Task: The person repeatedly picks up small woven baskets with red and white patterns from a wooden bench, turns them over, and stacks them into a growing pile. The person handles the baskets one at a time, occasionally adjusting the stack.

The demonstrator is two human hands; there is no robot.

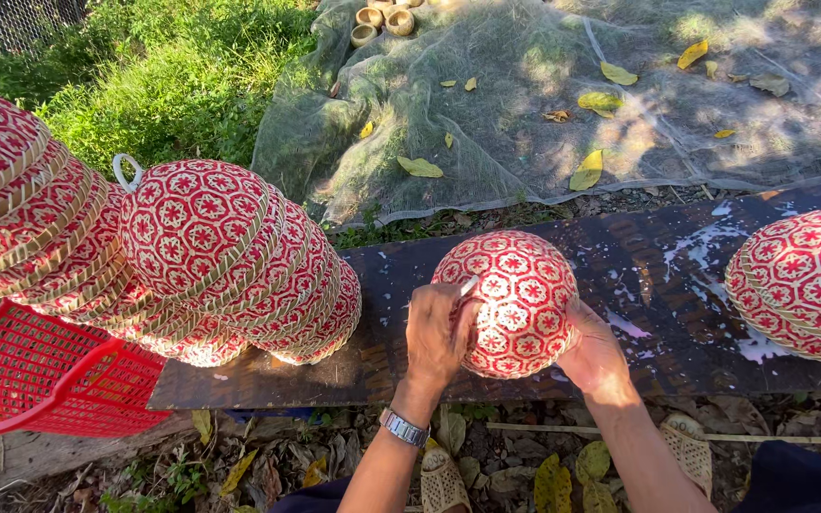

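Outdoors, between grass and a grey net spread on the ground, a dark wooden plank (620, 285) streaked with white paint serves as the desk. On it, just in front of the person, sits a round red-and-white woven bamboo basket (517, 302), turned upside down. The left hand (437, 332) presses against its left side, its grip pinched together on a thin white brush or stick (468, 285) whose tip touches the weave. The right hand (593, 353) cups the basket's lower right side, fingers clamped on its rim to steady it.

Judging by the pattern, this basket looks nearly covered; what remains unpainted cannot be told from here. To the left, long stacks of finished red-and-white baskets (201, 256) lean over the plank's end, beside a red plastic mesh basket (45, 375). At the right edge lies another short stack of patterned baskets (805, 285). Far off on the net (486, 114), a few plain unpainted bowls (382, 19) sit, apparently awaiting colour.
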